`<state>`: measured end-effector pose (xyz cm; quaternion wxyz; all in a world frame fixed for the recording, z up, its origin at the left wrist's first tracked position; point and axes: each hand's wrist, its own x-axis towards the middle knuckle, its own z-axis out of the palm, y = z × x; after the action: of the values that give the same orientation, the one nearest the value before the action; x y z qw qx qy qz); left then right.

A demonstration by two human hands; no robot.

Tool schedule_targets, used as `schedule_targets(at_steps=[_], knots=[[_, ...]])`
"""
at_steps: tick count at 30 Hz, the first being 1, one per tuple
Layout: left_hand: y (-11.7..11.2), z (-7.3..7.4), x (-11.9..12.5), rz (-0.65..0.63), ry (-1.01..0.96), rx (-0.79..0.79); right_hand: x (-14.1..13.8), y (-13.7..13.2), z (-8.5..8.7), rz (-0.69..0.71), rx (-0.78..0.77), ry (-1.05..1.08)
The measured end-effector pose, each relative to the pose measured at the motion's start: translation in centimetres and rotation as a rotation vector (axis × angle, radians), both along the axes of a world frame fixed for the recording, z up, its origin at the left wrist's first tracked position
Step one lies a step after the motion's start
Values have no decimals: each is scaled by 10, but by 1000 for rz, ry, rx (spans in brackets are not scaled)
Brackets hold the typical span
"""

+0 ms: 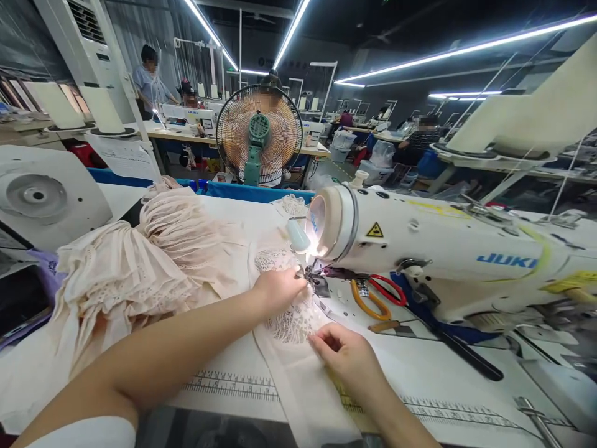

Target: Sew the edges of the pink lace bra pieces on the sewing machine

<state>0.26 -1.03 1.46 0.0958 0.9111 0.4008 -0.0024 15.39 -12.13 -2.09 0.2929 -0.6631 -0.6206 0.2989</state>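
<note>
A cream lace fabric piece (291, 323) with plain cloth panels lies under the needle area of a white sewing machine (420, 236) and hangs over the table's front edge. My left hand (278, 292) is beside the presser foot (311, 277), fingers closed and pressed together at the lace; its fingertips are partly hidden. Nearer to me, my right hand (347, 354) pinches the right edge of the same fabric between thumb and fingers. The lamp on the machine lights the needle area brightly.
A large heap of cream lace-trimmed pieces (168, 249) fills the table's left side. Red-handled scissors (389, 290) and an orange-handled pair (368, 305) lie right of the needle. A ruler tape (233, 384) runs along the front. Beyond stand a fan (259, 134) and people at other machines.
</note>
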Motion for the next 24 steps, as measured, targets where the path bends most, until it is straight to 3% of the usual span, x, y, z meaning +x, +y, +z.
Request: schedule_targets(at_steps=[10, 24], knots=[[-3, 3, 10, -34, 219, -28, 5, 2, 10, 127, 3, -153], [3, -11, 17, -19, 139, 87, 14, 13, 7, 158, 27, -303]])
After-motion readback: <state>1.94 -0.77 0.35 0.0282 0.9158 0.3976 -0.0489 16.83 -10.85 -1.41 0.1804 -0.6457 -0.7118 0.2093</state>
